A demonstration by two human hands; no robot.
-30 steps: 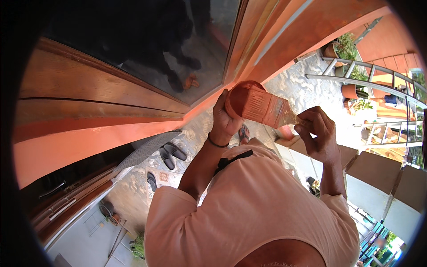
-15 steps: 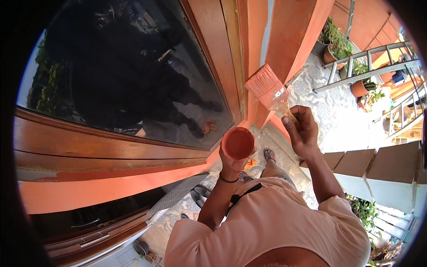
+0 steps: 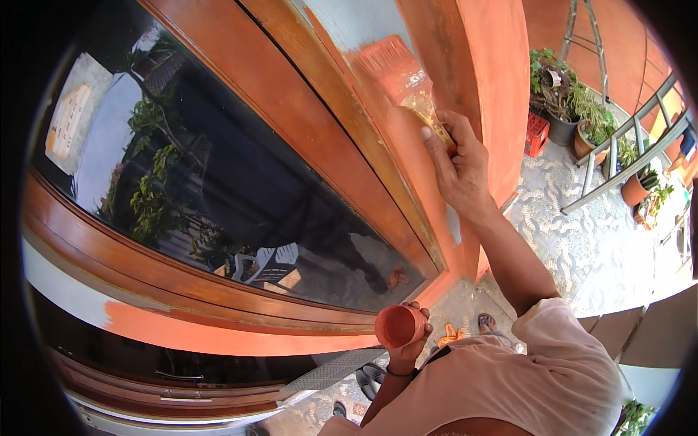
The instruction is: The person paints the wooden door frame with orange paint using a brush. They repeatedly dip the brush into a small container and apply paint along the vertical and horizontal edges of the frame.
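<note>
A wide paintbrush (image 3: 400, 73), its bristles coated in orange-red paint, is gripped by its handle in my right hand (image 3: 462, 156). The bristles are at the wall strip (image 3: 363, 29) beside the window frame, where fresh orange meets a pale grey-white patch; whether they press on it I cannot tell. Lower down, my left hand (image 3: 408, 349) is wrapped round a small orange-red cup (image 3: 401, 325). The cup's inside is coated with the same colour, and it tilts a little.
A brown wooden frame (image 3: 313, 138) borders the dark reflecting window (image 3: 240, 189) on the left. Metal ladders (image 3: 625, 167), potted plants (image 3: 560, 109) and a red crate (image 3: 536, 134) stand at the right on the patterned floor (image 3: 556, 225). An orange cloth (image 3: 451, 333) lies near my feet.
My right hand has raised the brush up and left to the unpainted strip. The cup in my left hand now sits lower in view and more tilted. The view has shifted up the wall.
</note>
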